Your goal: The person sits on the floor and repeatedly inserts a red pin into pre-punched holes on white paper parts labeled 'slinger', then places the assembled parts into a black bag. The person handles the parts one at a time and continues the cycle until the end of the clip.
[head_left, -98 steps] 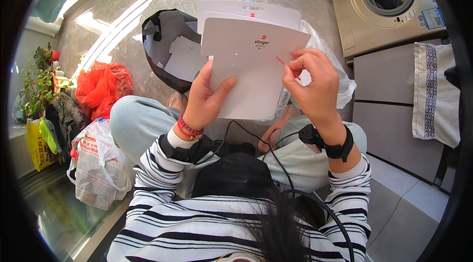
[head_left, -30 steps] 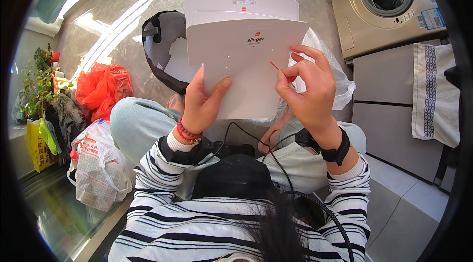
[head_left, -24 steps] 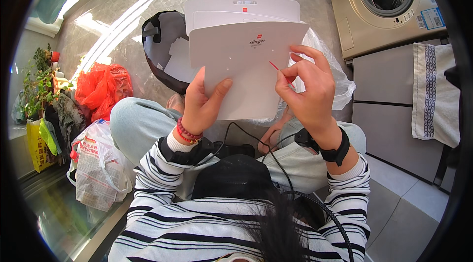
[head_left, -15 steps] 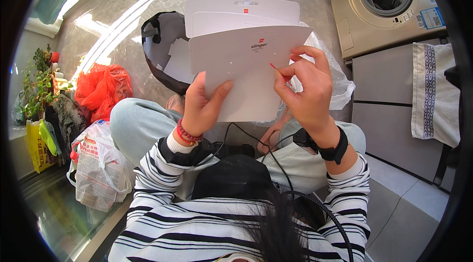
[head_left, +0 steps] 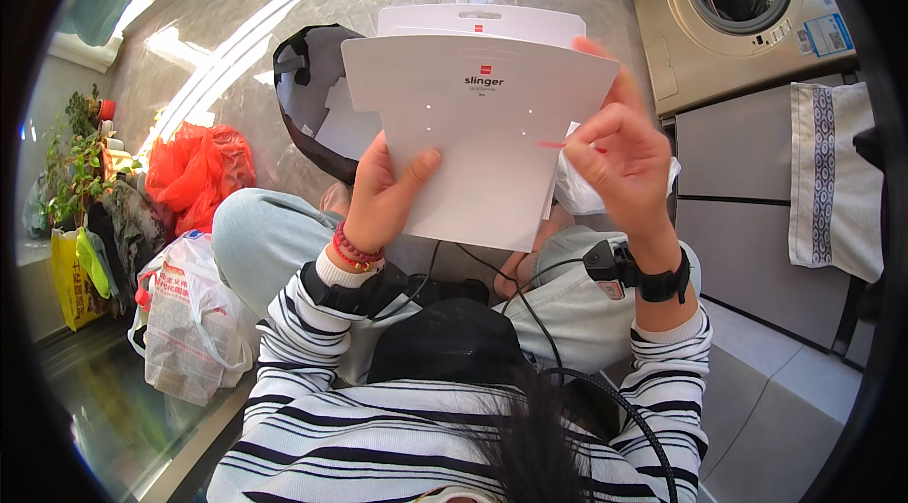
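My left hand (head_left: 380, 205) is closed on the lower left edge of a white cardboard packaging card (head_left: 463, 172), its thumb lying on the front. The card has small punched holes, a slot at the top and a small printed mark. Behind it stand more white cards (head_left: 530, 23), one with a hang slot. At the right edge my right hand (head_left: 624, 167) pinches a thin red strand (head_left: 549, 144) between thumb and forefinger. The strand lies beside a hole in the card and is blurred. Motion smears the right hand's upper fingers.
A black-rimmed fabric bin (head_left: 317, 139) with white card pieces stands beyond my left hand. Clear plastic (head_left: 577, 186) lies behind my right hand. Red (head_left: 199, 172) and white plastic bags (head_left: 194, 333) are on the left. A washing machine (head_left: 662, 49) stands at far right.
The front card has tilted and shifted slightly left, covering more of the cards behind. My right hand has moved right with the red strand, away from the card's middle.
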### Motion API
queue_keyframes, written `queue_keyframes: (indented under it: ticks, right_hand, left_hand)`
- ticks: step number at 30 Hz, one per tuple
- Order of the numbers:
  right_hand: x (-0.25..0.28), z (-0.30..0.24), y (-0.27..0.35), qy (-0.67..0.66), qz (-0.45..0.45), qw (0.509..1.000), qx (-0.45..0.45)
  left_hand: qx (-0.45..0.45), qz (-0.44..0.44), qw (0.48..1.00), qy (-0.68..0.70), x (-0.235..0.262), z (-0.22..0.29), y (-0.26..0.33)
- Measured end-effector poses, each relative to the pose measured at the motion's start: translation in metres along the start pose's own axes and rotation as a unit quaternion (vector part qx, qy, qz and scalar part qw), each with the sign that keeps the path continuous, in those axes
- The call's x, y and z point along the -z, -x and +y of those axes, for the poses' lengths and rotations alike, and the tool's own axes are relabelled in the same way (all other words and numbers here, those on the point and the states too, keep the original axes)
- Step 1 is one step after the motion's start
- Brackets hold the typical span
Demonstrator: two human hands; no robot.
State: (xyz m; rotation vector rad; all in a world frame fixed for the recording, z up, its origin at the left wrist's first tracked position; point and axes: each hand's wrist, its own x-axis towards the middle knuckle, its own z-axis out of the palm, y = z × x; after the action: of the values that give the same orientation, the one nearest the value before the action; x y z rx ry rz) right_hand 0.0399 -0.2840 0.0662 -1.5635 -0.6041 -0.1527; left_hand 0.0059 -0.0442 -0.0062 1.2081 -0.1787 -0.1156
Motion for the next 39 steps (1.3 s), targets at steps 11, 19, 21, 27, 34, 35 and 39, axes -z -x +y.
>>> queue_keyframes:
  ticks: [11, 19, 21, 27, 34, 35, 39]
  right_hand:
    - [-0.0023, -0.0069, 0.0084, 0.024, -0.079, 0.990, -0.113]
    - [-0.0030, -0.0079, 0.0089, 0.012, -0.123, 0.978, -0.166]
    - [-0.0033, -0.0072, 0.0087, 0.049, -0.149, 0.972, -0.176]
    - [-0.0036, -0.0041, 0.0065, 0.075, -0.150, 0.978, -0.121]
    - [-0.0063, -0.0016, 0.0087, 0.074, -0.104, 0.983, -0.132]
    - [-0.0064, -0.0017, 0.0086, 0.081, -0.106, 0.983, -0.127]
    - [-0.0065, -0.0030, 0.0081, 0.047, -0.109, 0.983, -0.141]
  left_hand:
    - [0.032, -0.007, 0.999, 0.020, 0.0012, 0.0040, 0.0013]
    - [0.038, 0.001, 0.999, 0.008, 0.0006, 0.0064, 0.0003]
    - [0.034, -0.001, 0.999, -0.002, -0.0006, 0.0063, 0.0007]
    - [0.021, -0.005, 1.000, -0.018, 0.0002, 0.0063, 0.0007]
    - [0.015, 0.001, 1.000, -0.026, 0.0009, 0.0047, 0.0009]
    - [0.015, -0.003, 0.999, -0.029, 0.0011, 0.0046, 0.0008]
    - [0.017, -0.007, 1.000, -0.022, 0.0009, 0.0044, 0.0016]
